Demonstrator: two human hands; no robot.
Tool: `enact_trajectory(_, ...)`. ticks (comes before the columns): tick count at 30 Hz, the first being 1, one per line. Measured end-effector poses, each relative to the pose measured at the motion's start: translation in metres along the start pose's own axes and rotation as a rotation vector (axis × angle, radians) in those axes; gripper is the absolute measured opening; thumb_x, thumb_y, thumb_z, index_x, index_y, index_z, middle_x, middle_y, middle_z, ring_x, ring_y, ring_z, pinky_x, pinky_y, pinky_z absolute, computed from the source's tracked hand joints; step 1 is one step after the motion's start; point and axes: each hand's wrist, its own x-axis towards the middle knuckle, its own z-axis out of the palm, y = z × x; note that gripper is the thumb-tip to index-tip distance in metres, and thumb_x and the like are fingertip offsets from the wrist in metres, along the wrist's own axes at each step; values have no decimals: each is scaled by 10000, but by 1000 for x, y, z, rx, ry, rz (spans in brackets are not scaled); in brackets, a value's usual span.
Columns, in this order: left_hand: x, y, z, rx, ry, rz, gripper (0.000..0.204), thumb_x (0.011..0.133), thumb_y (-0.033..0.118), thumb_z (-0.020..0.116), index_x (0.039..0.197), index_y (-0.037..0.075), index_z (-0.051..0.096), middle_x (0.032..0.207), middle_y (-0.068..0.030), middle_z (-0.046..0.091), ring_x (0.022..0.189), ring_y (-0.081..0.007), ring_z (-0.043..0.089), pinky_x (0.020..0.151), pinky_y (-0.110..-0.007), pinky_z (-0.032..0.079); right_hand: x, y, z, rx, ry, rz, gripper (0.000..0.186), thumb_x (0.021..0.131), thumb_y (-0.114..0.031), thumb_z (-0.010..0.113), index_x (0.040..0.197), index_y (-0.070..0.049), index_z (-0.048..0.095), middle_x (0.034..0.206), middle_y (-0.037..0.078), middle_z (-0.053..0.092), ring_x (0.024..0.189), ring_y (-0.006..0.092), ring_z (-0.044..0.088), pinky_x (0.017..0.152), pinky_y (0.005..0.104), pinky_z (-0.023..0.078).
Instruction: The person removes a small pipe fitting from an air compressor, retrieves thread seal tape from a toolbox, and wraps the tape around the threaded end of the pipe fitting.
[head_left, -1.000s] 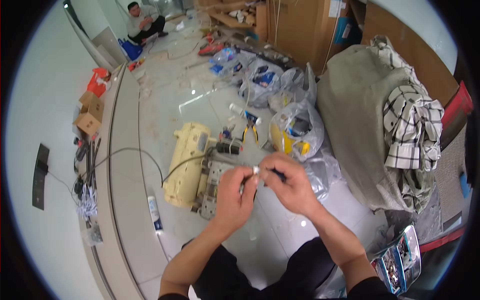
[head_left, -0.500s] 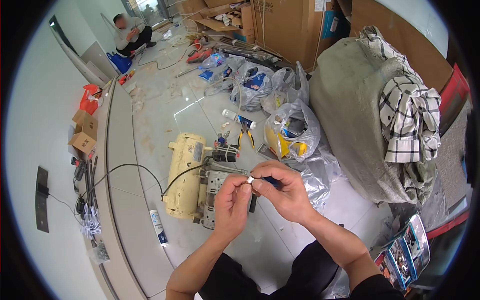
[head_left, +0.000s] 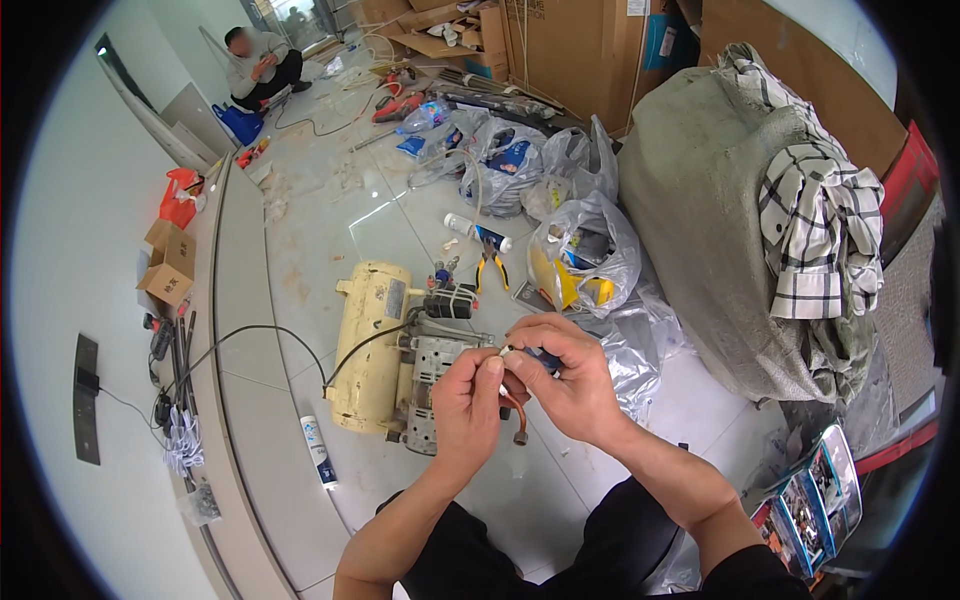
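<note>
My left hand [head_left: 468, 402] and my right hand [head_left: 562, 375] meet in front of me, fingertips pinched together on a small white fitting [head_left: 504, 351]. A short copper-coloured tube [head_left: 517, 418] hangs down from between the hands. My right hand also grips a dark blue handle, mostly hidden in the palm. Just beyond the hands a small cream-yellow air compressor [head_left: 375, 340] lies on the tiled floor with its grey motor block [head_left: 437, 370] facing me and a black cable [head_left: 260, 335] running off to the left.
Pliers with yellow handles [head_left: 489, 264] and a white tube [head_left: 470, 228] lie past the compressor. Plastic bags of parts [head_left: 580, 250] stand right of them. A grey covered bulk with a checked shirt [head_left: 815, 230] fills the right. Another person [head_left: 262, 65] sits far back left. Cardboard boxes [head_left: 165, 268] line the left ledge.
Both hands have dropped lower and nearer to me while staying pinched together on the small fitting. The view has shifted slightly.
</note>
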Motion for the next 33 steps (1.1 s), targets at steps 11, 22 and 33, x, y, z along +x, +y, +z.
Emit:
enact_trajectory(11,0,7,-5,-96,-54,-91,232,1086,207,494,1109,-12,568,904,-98,686,788,-157,714,667,-289,617,2,-4,-5,-22,-49,-77,203,902,-43,686,1086,41,672,1100,177,657,965,302,674,836,364,535)
enact_trajectory(22,0,11,-15,-392,-228,-311,261,1080,308,521,1066,54,581,783,-42,619,627,-127,619,549,-272,539,1,-10,-15,9,-115,-83,189,921,-51,686,1101,5,702,1113,146,668,1023,286,667,888,366,524)
enact_trajectory(33,14,2,-53,-656,-579,-564,290,1042,296,592,1175,41,626,711,-16,598,538,-99,564,482,-232,461,2,-25,-17,-25,-220,-151,183,901,-28,703,1084,-23,719,1121,128,665,979,260,671,838,353,531)
